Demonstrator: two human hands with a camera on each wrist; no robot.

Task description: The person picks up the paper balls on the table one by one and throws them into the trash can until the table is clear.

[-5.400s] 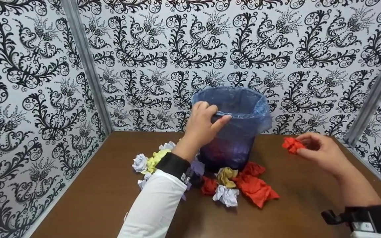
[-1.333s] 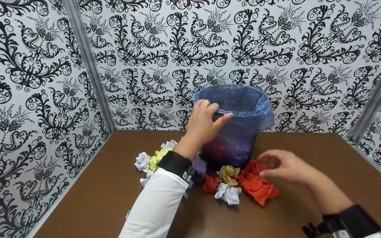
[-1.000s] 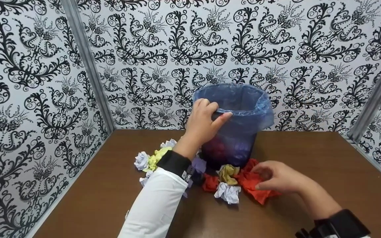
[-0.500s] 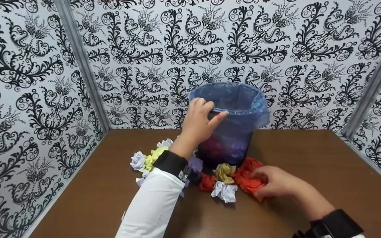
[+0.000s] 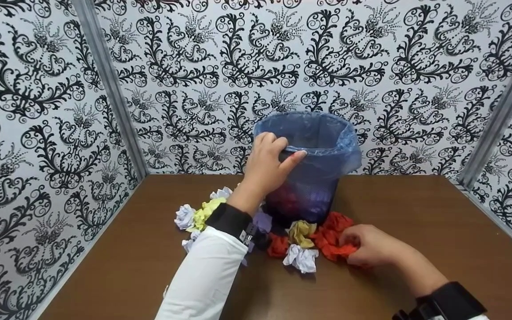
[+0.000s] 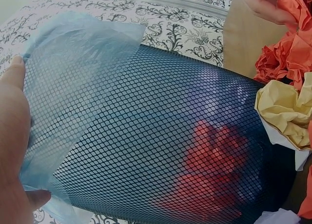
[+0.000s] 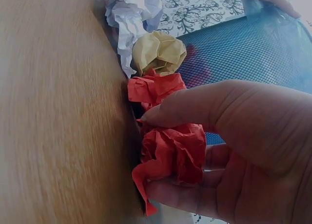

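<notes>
A dark mesh wastebasket (image 6: 126, 121) with a blue plastic liner (image 5: 347, 158) folded over its rim stands at the table's back middle. My left hand (image 5: 265, 164) grips the near left of that rim, thumb outside over the liner. At the basket's front right, my right hand (image 5: 374, 244) pinches a crumpled red paper (image 7: 173, 151) between thumb and fingers, low at the table. More red paper (image 5: 336, 222) lies against it. Beside these sit a tan paper ball (image 5: 302, 233), a white paper ball (image 5: 301, 258) and a smaller red ball (image 5: 278, 246).
Left of the basket lie yellow crumpled paper (image 5: 207, 212), several white balls (image 5: 185, 217) and purple paper (image 5: 262, 221), partly hidden by my left forearm. Red and purple shapes show through the mesh. Patterned panels (image 5: 274, 66) close off the brown table (image 5: 118, 266) behind and at the sides.
The red ball held at the right earlier has left my right hand. That hand, empty a second ago, has come down to the red paper and closed its fingers on it. My left hand stays put.
</notes>
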